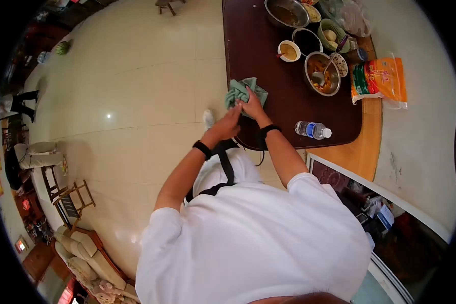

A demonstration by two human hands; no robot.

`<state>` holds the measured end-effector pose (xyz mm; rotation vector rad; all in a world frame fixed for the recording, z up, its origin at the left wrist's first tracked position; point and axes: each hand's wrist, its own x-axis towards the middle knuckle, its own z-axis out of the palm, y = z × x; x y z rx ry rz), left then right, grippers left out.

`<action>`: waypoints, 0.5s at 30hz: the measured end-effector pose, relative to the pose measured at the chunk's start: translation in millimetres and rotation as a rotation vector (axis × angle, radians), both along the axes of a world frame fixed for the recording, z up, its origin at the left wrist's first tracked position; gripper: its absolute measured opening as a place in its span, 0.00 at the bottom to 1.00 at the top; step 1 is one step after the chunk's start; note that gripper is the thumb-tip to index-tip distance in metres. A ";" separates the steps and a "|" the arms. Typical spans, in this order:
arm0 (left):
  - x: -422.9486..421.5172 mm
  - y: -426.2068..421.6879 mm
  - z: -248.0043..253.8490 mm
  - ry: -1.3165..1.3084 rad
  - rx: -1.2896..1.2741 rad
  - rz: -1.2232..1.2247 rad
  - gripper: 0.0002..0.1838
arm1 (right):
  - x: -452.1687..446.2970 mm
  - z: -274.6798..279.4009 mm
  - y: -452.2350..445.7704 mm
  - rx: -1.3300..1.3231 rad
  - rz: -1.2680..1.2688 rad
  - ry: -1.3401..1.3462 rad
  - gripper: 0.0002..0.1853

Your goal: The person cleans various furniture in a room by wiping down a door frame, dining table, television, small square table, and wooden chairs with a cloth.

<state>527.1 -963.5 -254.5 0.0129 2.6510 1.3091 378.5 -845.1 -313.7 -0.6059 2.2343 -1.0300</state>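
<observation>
A crumpled green cloth (245,91) is bunched at the left edge of the dark table, partly past the edge. My right hand (252,107) is closed on its near side, the thumb pressed over the folds. My left hand (228,124) meets the cloth's lower edge beside the right fingers. Its fingers look bent together, slightly blurred, and partly hide the fabric there. A black band circles each wrist. To the right of my right hand, a clear water bottle (312,130) with a blue label lies on its side.
On the dark table (268,71) stand a metal bowl of food with a ladle (318,78), a small cup of sauce (289,51), another metal bowl (287,13) and a green basket (333,34). An orange bag (385,81) lies by the wall. Folding chairs (68,197) and people are at left.
</observation>
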 end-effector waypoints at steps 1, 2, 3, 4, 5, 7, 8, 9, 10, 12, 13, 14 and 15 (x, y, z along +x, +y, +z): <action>-7.8 -14.5 9.6 -0.029 0.052 0.027 0.49 | -5.6 -0.9 -11.8 -0.057 -0.046 -0.103 0.41; -15.6 -23.5 9.3 -0.028 0.054 0.015 0.49 | -14.3 0.1 -24.3 -0.124 -0.094 -0.203 0.40; -19.5 -33.2 5.8 0.038 0.057 0.012 0.49 | -18.5 5.3 -30.8 -0.279 -0.071 -0.316 0.37; -23.3 -45.3 3.7 0.104 0.055 0.010 0.49 | -19.9 9.7 -38.3 -0.289 -0.076 -0.315 0.37; -25.9 -50.4 2.0 0.098 0.068 0.024 0.50 | -17.1 13.4 -45.4 -0.285 -0.142 -0.304 0.36; -39.9 -71.6 14.2 0.055 -0.024 -0.063 0.50 | -17.6 29.4 -52.2 -0.324 -0.198 -0.366 0.35; -51.3 -80.1 20.8 0.041 -0.109 -0.123 0.50 | -18.5 25.3 -55.1 -0.329 -0.243 -0.371 0.35; -62.7 -92.5 14.1 0.078 -0.160 -0.192 0.49 | -24.1 13.3 -55.8 -0.314 -0.225 -0.306 0.34; -76.4 -102.8 15.1 0.080 -0.161 -0.230 0.49 | -28.2 14.2 -56.8 -0.300 -0.205 -0.243 0.34; -101.9 -124.9 19.9 -0.008 -0.099 -0.326 0.48 | -34.4 21.8 -54.5 -0.292 -0.273 -0.227 0.31; -112.7 -133.7 19.5 -0.013 -0.115 -0.368 0.48 | -40.4 24.6 -52.9 -0.277 -0.206 -0.193 0.30; -122.5 -137.2 18.9 -0.046 -0.118 -0.429 0.47 | -44.4 27.1 -52.6 -0.264 -0.135 -0.153 0.31; -132.4 -136.2 15.1 -0.076 -0.119 -0.484 0.46 | -46.4 27.5 -53.2 -0.284 -0.168 -0.146 0.31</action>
